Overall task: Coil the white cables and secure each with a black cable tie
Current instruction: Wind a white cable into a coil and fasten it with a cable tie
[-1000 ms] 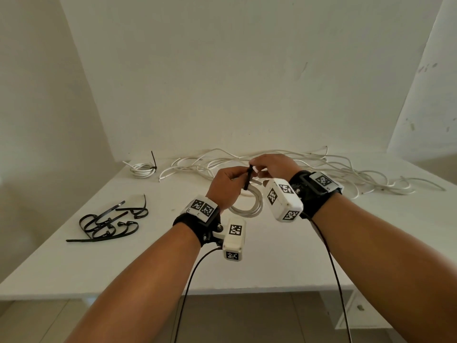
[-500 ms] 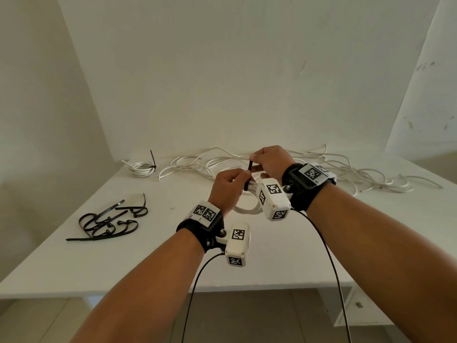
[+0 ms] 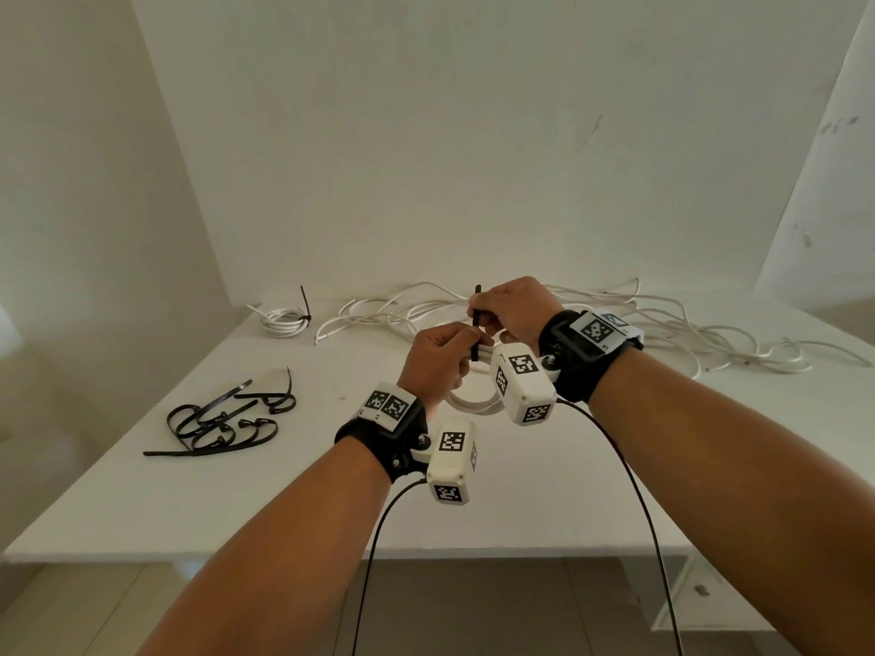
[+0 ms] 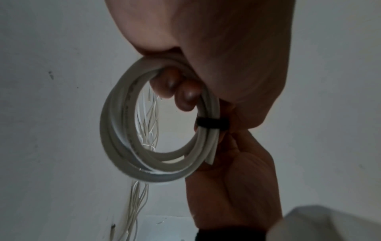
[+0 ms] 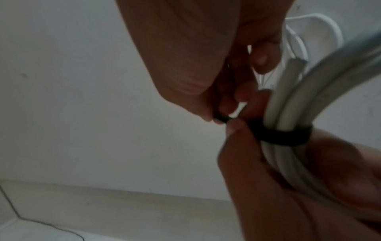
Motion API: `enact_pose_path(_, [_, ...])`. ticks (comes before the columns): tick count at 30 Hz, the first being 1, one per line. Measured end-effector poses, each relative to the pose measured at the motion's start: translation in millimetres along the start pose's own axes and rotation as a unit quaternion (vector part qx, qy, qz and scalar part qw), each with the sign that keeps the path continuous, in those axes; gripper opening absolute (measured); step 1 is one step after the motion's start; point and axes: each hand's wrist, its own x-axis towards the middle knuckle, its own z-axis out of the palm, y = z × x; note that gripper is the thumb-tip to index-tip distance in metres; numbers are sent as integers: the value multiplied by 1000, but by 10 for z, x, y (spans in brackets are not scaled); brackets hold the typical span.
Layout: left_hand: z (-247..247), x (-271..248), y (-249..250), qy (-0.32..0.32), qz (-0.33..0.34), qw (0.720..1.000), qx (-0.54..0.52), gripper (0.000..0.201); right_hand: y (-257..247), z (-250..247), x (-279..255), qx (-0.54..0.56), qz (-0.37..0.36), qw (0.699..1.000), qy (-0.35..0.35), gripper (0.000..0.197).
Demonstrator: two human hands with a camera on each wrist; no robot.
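A small coil of white cable (image 3: pixel 468 403) (image 4: pixel 128 146) (image 5: pixel 292 104) hangs above the middle of the white table (image 3: pixel 284 504). My left hand (image 3: pixel 438 355) grips the coil, its fingers (image 4: pixel 177 91) curled through the loop. A black cable tie (image 3: pixel 476 324) (image 4: pixel 212 123) (image 5: pixel 288 135) is wrapped around the coil's strands. My right hand (image 3: pixel 513 307) pinches the tie's free tail, which sticks up past the fingers (image 5: pixel 206 112). The tie's head is hidden between the two hands.
A tangle of loose white cables (image 3: pixel 615 324) runs along the table's back edge. A tied white coil (image 3: pixel 284 319) lies at the back left. Several black cable ties (image 3: pixel 222 421) lie in a pile at the left. Walls close in behind and on both sides.
Both hands have risen slightly with the coil. The right hand has pulled the tie's tail further up, so more of it shows above the fingers.
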Motion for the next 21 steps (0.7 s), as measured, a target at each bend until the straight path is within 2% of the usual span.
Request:
enact_pose_path(5, [-70, -8, 39, -10, -3, 1000, -6, 27, -14, 117, 67, 48, 2, 998, 26, 25])
enact_pose_path(13, [-311, 29, 16, 15, 10, 1000, 23, 34, -136, 289, 255, 10, 7, 1000, -10, 19])
enact_pose_path(17, [-497, 76, -29, 5, -15, 998, 64, 31, -84, 448, 301, 45, -8, 999, -7, 27])
enact_pose_path(21, [-755, 154, -45, -17, -50, 993, 109, 37, -87, 640, 418, 55, -5, 998, -38, 27])
